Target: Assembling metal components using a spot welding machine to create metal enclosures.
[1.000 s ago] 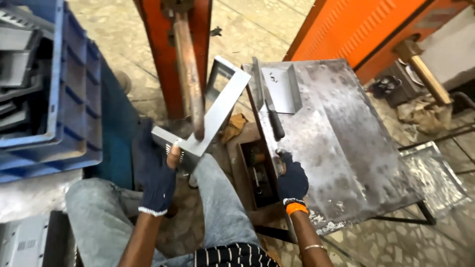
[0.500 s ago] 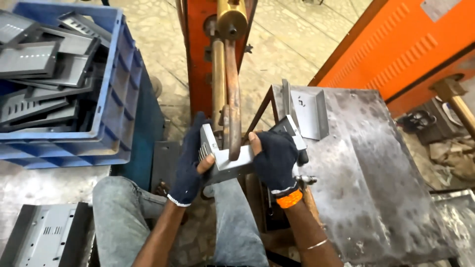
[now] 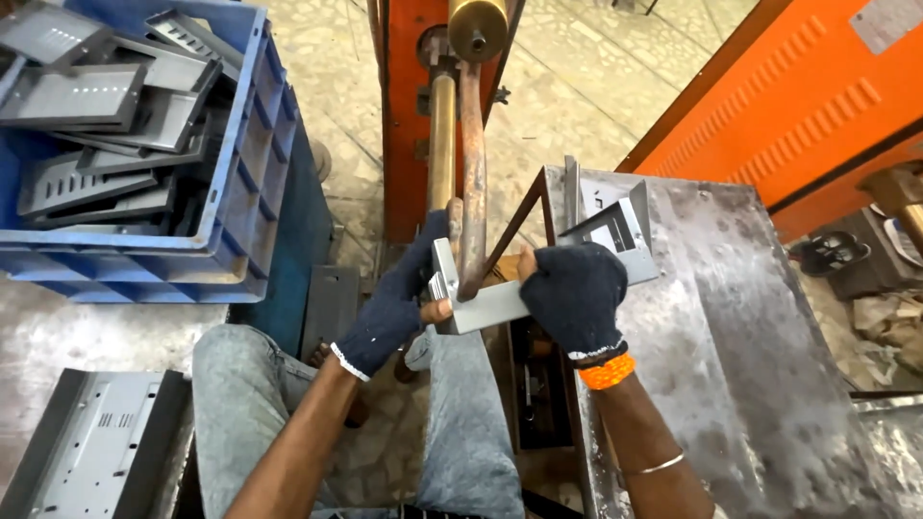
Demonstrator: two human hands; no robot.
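I hold a grey bent sheet-metal bracket (image 3: 488, 306) with both gloved hands. My left hand (image 3: 396, 303) grips its left end, and my right hand (image 3: 572, 293) grips its right part. The bracket sits against the copper-coloured rods (image 3: 470, 173) of an orange machine (image 3: 413, 106) right in front of me, with one rod touching the bracket's top face. The bracket's far end (image 3: 615, 231) rises over the steel table.
A blue crate (image 3: 245, 173) full of several grey metal parts stands at the left. A perforated grey panel (image 3: 87, 452) lies at the bottom left. A worn steel table (image 3: 731, 365) is at the right, with an orange cabinet (image 3: 798, 106) behind it.
My right hand left the table and took hold of the bracket. Both hands brought the bracket in under the machine's rods, and my view moved closer.
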